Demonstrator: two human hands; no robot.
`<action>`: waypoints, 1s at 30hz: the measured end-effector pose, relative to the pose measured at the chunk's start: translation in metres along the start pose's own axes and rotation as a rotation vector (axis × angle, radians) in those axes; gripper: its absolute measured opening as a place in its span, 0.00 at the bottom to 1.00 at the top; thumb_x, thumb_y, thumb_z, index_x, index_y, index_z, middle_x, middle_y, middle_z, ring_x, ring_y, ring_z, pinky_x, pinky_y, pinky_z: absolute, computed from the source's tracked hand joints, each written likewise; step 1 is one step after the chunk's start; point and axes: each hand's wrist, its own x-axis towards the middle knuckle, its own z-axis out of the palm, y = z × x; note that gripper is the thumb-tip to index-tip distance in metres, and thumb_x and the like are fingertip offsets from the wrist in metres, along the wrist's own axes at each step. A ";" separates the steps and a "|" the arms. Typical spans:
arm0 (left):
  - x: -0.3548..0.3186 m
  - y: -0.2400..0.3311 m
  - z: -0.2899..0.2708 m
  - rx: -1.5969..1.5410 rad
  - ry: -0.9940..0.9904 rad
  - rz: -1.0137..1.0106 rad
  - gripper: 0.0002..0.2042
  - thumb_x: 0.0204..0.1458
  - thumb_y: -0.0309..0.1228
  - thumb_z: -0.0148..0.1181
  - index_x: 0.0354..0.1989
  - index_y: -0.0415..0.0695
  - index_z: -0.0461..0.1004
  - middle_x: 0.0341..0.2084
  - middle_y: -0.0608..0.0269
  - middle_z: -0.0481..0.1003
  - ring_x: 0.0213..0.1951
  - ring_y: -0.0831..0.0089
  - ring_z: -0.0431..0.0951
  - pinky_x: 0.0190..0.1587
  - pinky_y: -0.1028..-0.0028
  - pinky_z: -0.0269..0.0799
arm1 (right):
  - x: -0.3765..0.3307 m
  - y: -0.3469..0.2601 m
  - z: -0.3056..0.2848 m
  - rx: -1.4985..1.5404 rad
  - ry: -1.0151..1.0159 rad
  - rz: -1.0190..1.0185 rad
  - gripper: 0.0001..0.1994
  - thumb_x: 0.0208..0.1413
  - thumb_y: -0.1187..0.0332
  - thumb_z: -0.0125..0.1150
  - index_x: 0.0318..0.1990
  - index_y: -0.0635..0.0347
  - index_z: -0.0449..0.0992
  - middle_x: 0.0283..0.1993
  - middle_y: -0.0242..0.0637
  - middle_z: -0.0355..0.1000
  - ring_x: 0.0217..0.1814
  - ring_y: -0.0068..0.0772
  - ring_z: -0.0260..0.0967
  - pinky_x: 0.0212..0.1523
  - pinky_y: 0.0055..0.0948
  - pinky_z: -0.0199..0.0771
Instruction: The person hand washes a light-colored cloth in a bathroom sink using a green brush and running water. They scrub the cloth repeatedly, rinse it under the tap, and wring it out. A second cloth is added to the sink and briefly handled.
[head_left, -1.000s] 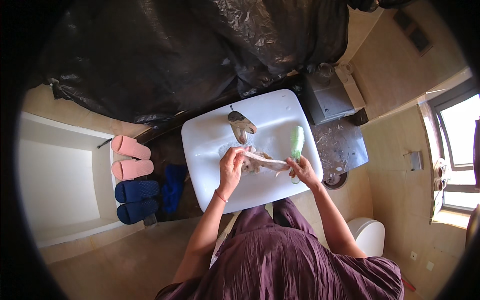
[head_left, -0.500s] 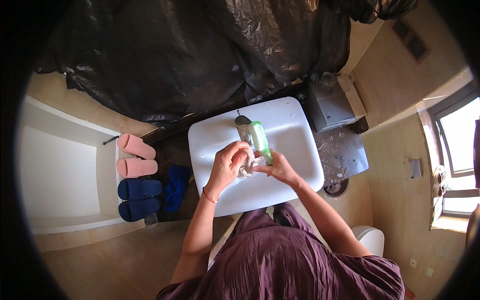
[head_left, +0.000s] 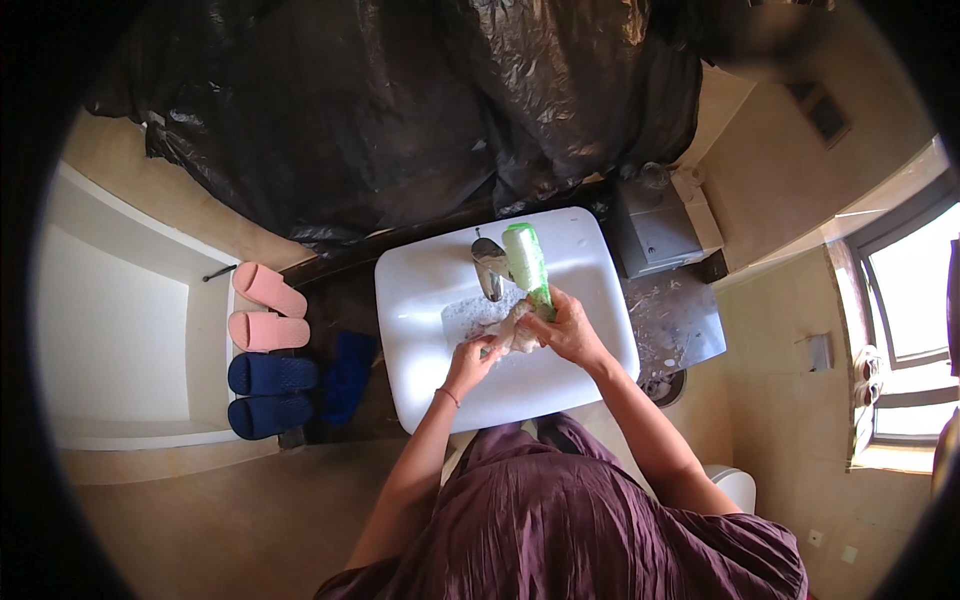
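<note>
Head view: left hand [head_left: 472, 366] and right hand [head_left: 572, 328] grip crumpled pale cloth [head_left: 517, 331], right also green-and-white brush [head_left: 525, 258]; washing looks unfinished, white suds [head_left: 468, 316] unrinsed.

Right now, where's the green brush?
In the head view, the green brush is over the sink, just right of the tap, held in the right hand.

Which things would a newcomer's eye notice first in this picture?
A large, crumpled black plastic sheet fills much of the top. Over the white sink, the right hand grips a green brush-like tool while the left hand touches a pale cloth. Pink slippers stand out at left.
</note>
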 end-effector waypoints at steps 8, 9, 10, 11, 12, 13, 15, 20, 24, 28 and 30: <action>0.020 0.038 -0.040 -0.025 0.362 -0.076 0.08 0.56 0.29 0.47 0.41 0.40 0.66 0.24 0.52 0.70 0.25 0.61 0.69 0.32 0.69 0.67 | -0.017 0.031 -0.082 -0.580 0.186 -0.045 0.17 0.41 0.71 0.70 0.39 0.65 0.73 0.30 0.48 0.73 0.28 0.38 0.73 0.29 0.35 0.72; 0.024 0.055 -0.048 0.013 0.367 -0.008 0.07 0.55 0.27 0.47 0.40 0.40 0.65 0.23 0.53 0.69 0.24 0.62 0.68 0.31 0.70 0.66 | -0.019 0.045 -0.092 -0.642 0.139 -0.081 0.16 0.40 0.72 0.69 0.38 0.66 0.73 0.32 0.49 0.73 0.29 0.43 0.73 0.30 0.37 0.72; 0.025 0.071 -0.058 0.058 0.376 0.055 0.07 0.53 0.24 0.47 0.39 0.39 0.65 0.22 0.53 0.68 0.23 0.63 0.66 0.30 0.71 0.66 | -0.019 0.057 -0.098 -0.696 0.087 -0.120 0.16 0.40 0.73 0.68 0.38 0.66 0.73 0.33 0.50 0.72 0.31 0.49 0.73 0.30 0.39 0.72; 0.029 0.087 -0.063 0.026 0.427 0.192 0.07 0.50 0.21 0.48 0.38 0.39 0.66 0.22 0.52 0.70 0.24 0.60 0.70 0.30 0.70 0.67 | -0.019 0.067 -0.100 -0.692 0.135 -0.128 0.15 0.39 0.74 0.68 0.37 0.66 0.73 0.33 0.50 0.72 0.31 0.50 0.72 0.30 0.40 0.71; 0.031 0.098 -0.066 0.063 0.422 0.230 0.07 0.49 0.20 0.48 0.37 0.39 0.67 0.23 0.52 0.70 0.25 0.58 0.71 0.31 0.69 0.68 | -0.019 0.073 -0.100 -0.687 0.181 -0.136 0.15 0.39 0.74 0.67 0.37 0.66 0.72 0.33 0.50 0.71 0.32 0.52 0.72 0.30 0.40 0.71; 0.033 0.107 -0.069 0.100 0.416 0.270 0.07 0.48 0.20 0.48 0.37 0.39 0.67 0.23 0.51 0.71 0.26 0.56 0.72 0.31 0.68 0.68 | -0.019 0.079 -0.101 -0.682 0.228 -0.143 0.14 0.39 0.75 0.66 0.36 0.66 0.72 0.33 0.50 0.71 0.32 0.54 0.71 0.30 0.40 0.71; 0.031 0.130 -0.079 0.140 0.405 0.290 0.08 0.46 0.18 0.48 0.35 0.39 0.68 0.25 0.49 0.73 0.30 0.51 0.75 0.32 0.65 0.70 | -0.012 0.070 -0.101 -0.687 0.322 -0.113 0.13 0.39 0.76 0.65 0.34 0.67 0.71 0.32 0.51 0.70 0.32 0.55 0.70 0.30 0.41 0.71; 0.017 0.142 -0.099 0.171 0.439 0.339 0.08 0.45 0.19 0.53 0.35 0.37 0.69 0.25 0.51 0.73 0.29 0.54 0.75 0.31 0.69 0.70 | -0.007 0.036 -0.092 -0.657 0.463 -0.186 0.10 0.40 0.75 0.62 0.31 0.67 0.70 0.28 0.52 0.70 0.32 0.58 0.70 0.30 0.40 0.71; -0.007 0.120 -0.101 0.212 0.352 0.202 0.09 0.44 0.18 0.55 0.35 0.35 0.70 0.29 0.50 0.74 0.28 0.59 0.76 0.30 0.71 0.71 | -0.033 0.063 -0.083 -0.569 0.325 0.030 0.17 0.42 0.72 0.65 0.42 0.68 0.73 0.28 0.58 0.72 0.32 0.57 0.73 0.32 0.40 0.75; -0.039 0.042 -0.092 0.254 0.287 0.069 0.06 0.43 0.22 0.57 0.30 0.35 0.71 0.32 0.48 0.73 0.30 0.56 0.76 0.36 0.67 0.73 | -0.059 0.086 -0.058 -0.845 0.004 0.104 0.20 0.41 0.55 0.69 0.37 0.61 0.76 0.26 0.50 0.74 0.28 0.50 0.73 0.30 0.42 0.74; -0.055 0.003 -0.083 0.372 0.140 -0.032 0.06 0.43 0.26 0.59 0.29 0.38 0.72 0.31 0.47 0.72 0.37 0.53 0.76 0.44 0.64 0.72 | -0.074 0.109 -0.050 -0.794 -0.073 0.116 0.17 0.40 0.57 0.69 0.34 0.58 0.78 0.26 0.47 0.74 0.29 0.51 0.73 0.31 0.42 0.72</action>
